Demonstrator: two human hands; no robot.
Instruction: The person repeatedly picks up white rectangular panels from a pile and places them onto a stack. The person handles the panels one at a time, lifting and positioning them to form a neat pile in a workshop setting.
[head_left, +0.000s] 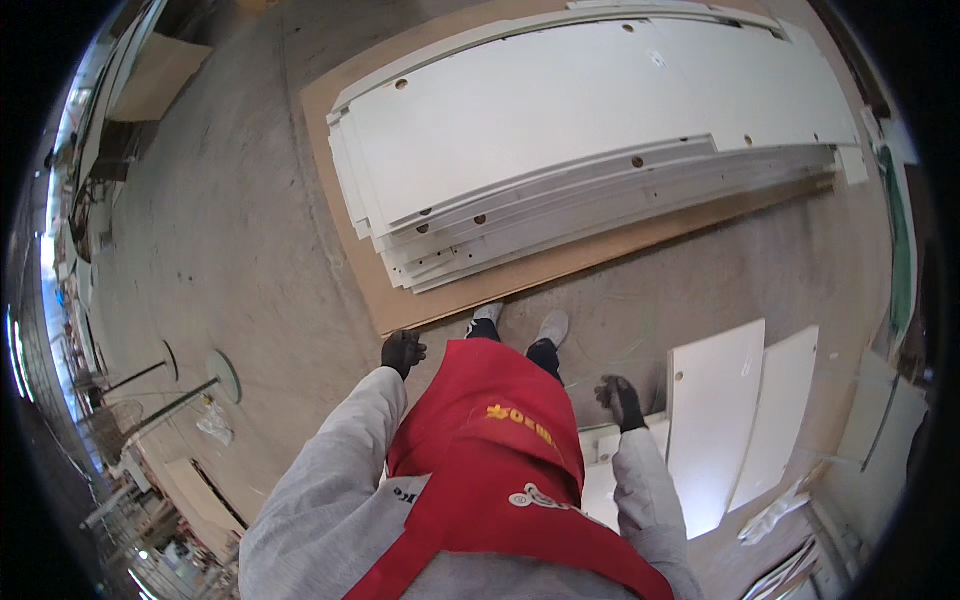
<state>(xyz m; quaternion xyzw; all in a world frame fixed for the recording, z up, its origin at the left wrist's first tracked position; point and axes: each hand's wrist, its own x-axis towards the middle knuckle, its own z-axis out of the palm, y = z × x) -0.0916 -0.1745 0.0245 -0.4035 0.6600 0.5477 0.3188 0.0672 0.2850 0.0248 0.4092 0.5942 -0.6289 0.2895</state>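
Note:
My left hand (403, 352), in a dark glove, hangs beside the red apron (487, 420) with its fingers curled and nothing seen in it. On the apron's other side is my right hand (620, 401), also dark-gloved, its fingers bent and nothing visible in them; it is near a white panel (712, 420) that stands to the right. In front of my feet lies a stack of long white boards (540, 112) with round holes, on a brown sheet of board (397, 307) on the floor. Neither hand touches the stack.
A second white panel (780, 412) stands beside the first. At the left are stands with round bases (225, 376) and a clear plastic bag (215, 424) on the concrete floor. Brown sheets (157, 79) lie at the upper left. White plastic wrap (776, 514) lies at the lower right.

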